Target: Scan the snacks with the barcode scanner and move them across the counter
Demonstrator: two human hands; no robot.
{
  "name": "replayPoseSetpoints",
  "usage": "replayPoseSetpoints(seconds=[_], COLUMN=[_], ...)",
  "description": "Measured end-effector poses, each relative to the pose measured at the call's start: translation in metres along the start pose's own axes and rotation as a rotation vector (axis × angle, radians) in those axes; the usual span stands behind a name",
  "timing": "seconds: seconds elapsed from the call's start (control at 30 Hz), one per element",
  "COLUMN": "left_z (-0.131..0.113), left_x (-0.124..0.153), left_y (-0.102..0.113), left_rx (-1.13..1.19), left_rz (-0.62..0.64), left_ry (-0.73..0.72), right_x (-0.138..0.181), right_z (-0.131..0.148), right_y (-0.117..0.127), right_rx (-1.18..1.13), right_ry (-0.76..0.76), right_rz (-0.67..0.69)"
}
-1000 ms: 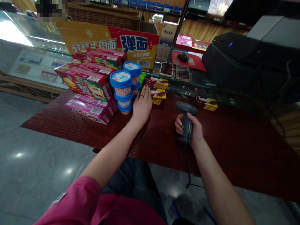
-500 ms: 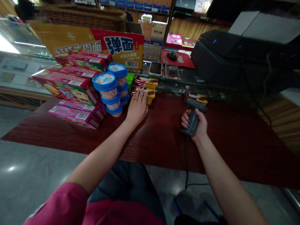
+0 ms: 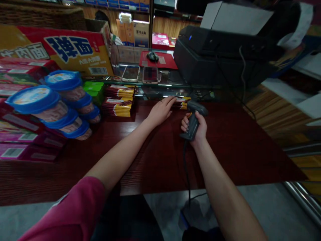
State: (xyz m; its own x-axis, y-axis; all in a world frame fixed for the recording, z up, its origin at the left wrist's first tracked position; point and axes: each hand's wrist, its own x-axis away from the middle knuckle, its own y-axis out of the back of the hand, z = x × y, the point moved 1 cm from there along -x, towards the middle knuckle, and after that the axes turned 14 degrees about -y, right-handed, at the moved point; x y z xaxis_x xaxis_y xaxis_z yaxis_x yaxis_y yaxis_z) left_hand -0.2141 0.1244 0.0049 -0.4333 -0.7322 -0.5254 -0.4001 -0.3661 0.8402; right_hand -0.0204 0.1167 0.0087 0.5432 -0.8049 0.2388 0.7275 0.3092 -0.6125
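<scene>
My right hand (image 3: 198, 127) grips the handle of a grey barcode scanner (image 3: 194, 115), its head pointing away from me and its cable hanging off the table's near edge. My left hand (image 3: 162, 110) lies palm down with fingers stretched out, the fingertips touching a small stack of red-and-yellow snack packs (image 3: 182, 101) by the glass counter. A bigger pile of the same packs (image 3: 117, 100) stands to the left. Stacked blue-lidded tubs (image 3: 57, 103) stand further left.
Red and pink boxes (image 3: 17, 134) lie at the far left on the dark red table (image 3: 238, 144). Behind are a large noodle carton (image 3: 62, 50), green packs (image 3: 94, 88), a phone (image 3: 130, 73) on the glass counter, a mouse (image 3: 152, 56) and a black till machine (image 3: 220, 57).
My left hand has moved right, from the big pile of snack packs to the small stack near the scanner. The view has swung right; the scanner hand has kept its grip.
</scene>
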Motion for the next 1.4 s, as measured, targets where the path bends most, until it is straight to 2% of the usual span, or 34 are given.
replayPoseSetpoints(seconds=[0.1, 0.2, 0.4, 0.57, 0.7, 0.9, 1.03, 1.13, 1.27, 1.4], left_z=[0.013, 0.019, 0.014, 0.005, -0.009, -0.021, -0.020, -0.017, -0.013, -0.013], left_x=[-0.019, -0.021, -0.006, 0.009, 0.029, 0.093, 0.144, 0.170, 0.181, 0.175], left_y=[-0.014, -0.018, -0.005, 0.004, 0.018, 0.055, 0.082, 0.095, 0.100, 0.098], left_rx=[-0.012, -0.004, 0.076, 0.103, 0.104, 0.281, 0.397, 0.474, 0.529, 0.477], left_rz=[0.018, 0.018, -0.036, -0.008, -0.138, -0.457, -0.563, -0.650, -0.744, -0.723], left_ry=[0.006, 0.004, 0.035, 0.012, 0.088, 0.402, 0.572, 0.676, 0.747, 0.725], right_x=[-0.003, -0.004, 0.000, 0.007, 0.020, 0.045, 0.049, 0.048, 0.045, 0.043], right_z=[0.000, 0.002, 0.006, 0.007, 0.002, -0.023, -0.055, -0.080, -0.098, -0.099], right_y=[0.001, 0.003, 0.003, 0.005, 0.001, -0.035, -0.071, -0.095, -0.110, -0.110], right_rx=[-0.004, 0.019, 0.066, 0.068, 0.045, 0.149, 0.228, 0.275, 0.318, 0.317], right_ry=[-0.006, -0.027, -0.047, -0.026, -0.043, -0.192, -0.312, -0.387, -0.401, -0.370], right_rz=[0.007, 0.007, 0.010, 0.037, 0.085, 0.244, 0.358, 0.412, 0.393, 0.329])
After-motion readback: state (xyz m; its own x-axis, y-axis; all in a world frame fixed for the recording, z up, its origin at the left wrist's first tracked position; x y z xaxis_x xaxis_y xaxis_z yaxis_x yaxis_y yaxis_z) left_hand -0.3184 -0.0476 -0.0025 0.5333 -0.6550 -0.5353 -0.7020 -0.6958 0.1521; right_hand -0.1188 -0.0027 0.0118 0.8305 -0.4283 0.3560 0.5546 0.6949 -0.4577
